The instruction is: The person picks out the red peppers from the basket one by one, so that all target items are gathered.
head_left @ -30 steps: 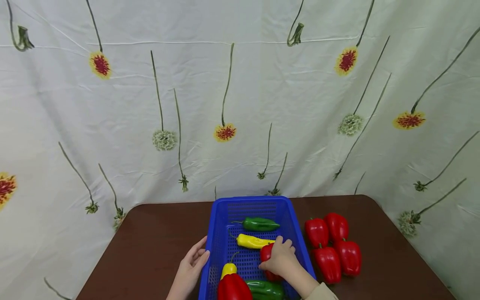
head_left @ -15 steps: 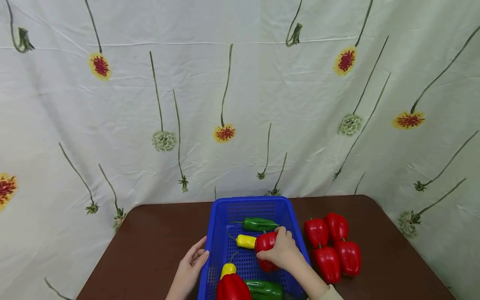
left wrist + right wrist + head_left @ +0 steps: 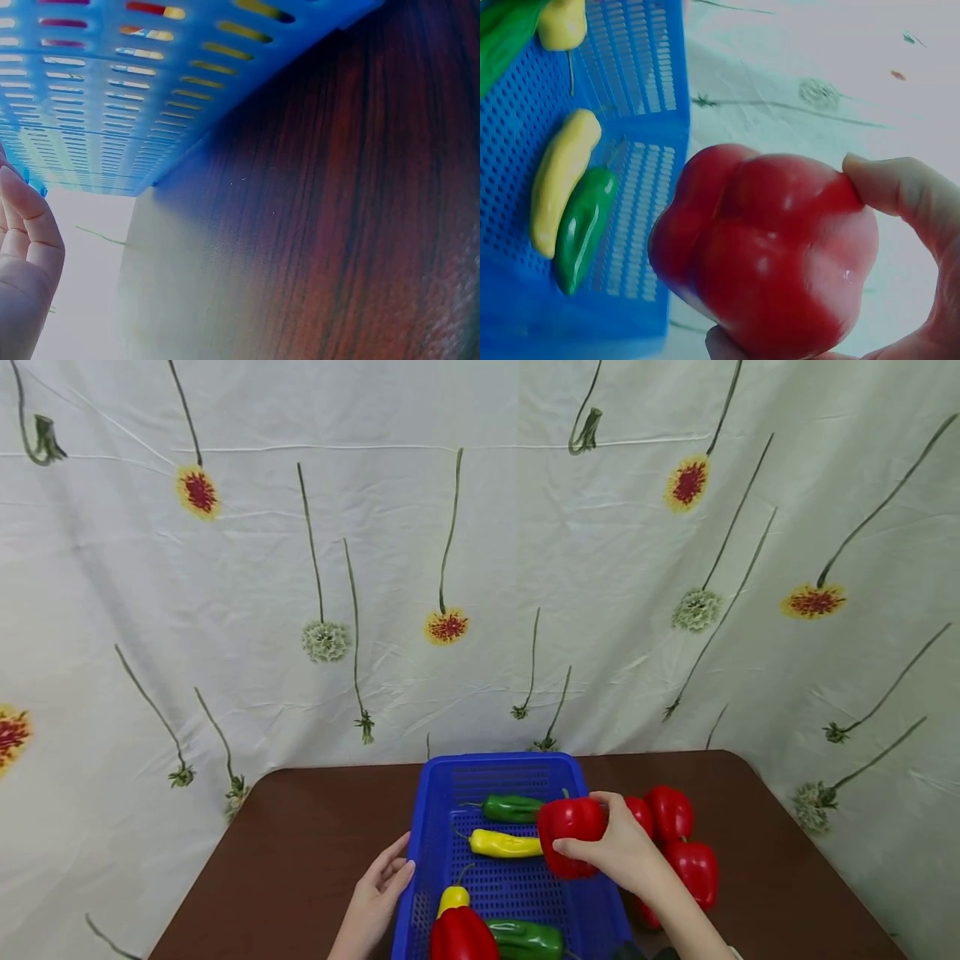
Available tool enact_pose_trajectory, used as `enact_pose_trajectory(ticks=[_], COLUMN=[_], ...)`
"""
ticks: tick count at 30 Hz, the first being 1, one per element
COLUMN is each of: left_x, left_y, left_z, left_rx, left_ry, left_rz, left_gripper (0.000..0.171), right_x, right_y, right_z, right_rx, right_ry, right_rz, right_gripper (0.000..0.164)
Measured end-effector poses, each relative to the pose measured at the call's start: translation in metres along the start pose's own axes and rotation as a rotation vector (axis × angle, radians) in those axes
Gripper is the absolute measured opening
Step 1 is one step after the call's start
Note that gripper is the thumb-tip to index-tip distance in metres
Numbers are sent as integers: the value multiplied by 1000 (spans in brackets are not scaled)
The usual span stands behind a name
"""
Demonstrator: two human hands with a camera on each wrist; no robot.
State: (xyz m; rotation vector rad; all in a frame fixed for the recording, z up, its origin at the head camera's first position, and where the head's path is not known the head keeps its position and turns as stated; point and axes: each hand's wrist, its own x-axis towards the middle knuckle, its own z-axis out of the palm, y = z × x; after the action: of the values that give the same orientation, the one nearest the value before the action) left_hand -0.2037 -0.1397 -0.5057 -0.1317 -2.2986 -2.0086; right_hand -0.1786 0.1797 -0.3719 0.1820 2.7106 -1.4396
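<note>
My right hand (image 3: 626, 843) grips a red bell pepper (image 3: 570, 837) between thumb and fingers, above the right side of the blue basket (image 3: 517, 763). The right wrist view shows that pepper (image 3: 769, 251) from its lobed underside. On the basket's left rim rest the fingertips of my left hand (image 3: 373, 893), relaxed and not wrapped round it. Inside the basket lie a green chili pepper (image 3: 510, 808), a yellow pepper (image 3: 504, 843), another yellow pepper (image 3: 453, 898), a second red bell pepper (image 3: 463, 935) and a larger green pepper (image 3: 528, 938) at the near end.
Several red bell peppers (image 3: 693, 870) sit on the brown table (image 3: 322, 827) right of the basket, partly hidden by my right forearm. Behind the table hangs a pale flowered cloth (image 3: 480, 543). The basket wall (image 3: 97, 90) is slotted.
My right hand has lifted the red bell pepper from the basket's floor and carried it up and to the right. My left hand has stayed at the rim.
</note>
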Motion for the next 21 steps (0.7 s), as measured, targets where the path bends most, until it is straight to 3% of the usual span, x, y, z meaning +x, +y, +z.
enact_pose_trajectory(ticks=[8,13,17,21], left_x=[0,-1,-1,0], left_y=[-1,-1,-1,0], left_z=[-1,-1,-2,-2], left_rx=[26,20,9,9], left_ry=[-6,1,7,8], left_rz=[-32,-14,7,-24], left_gripper=[50,49,48,48], right_x=[-14,-20,-26,-32], right_y=[29,57,84,114], right_z=[-37,-57,-63,-61], right_rx=[118,150,159,232], right_ry=[0,-17,-39,-34], right_rz=[98,147,191,203], right_gripper=[89,90,91,89])
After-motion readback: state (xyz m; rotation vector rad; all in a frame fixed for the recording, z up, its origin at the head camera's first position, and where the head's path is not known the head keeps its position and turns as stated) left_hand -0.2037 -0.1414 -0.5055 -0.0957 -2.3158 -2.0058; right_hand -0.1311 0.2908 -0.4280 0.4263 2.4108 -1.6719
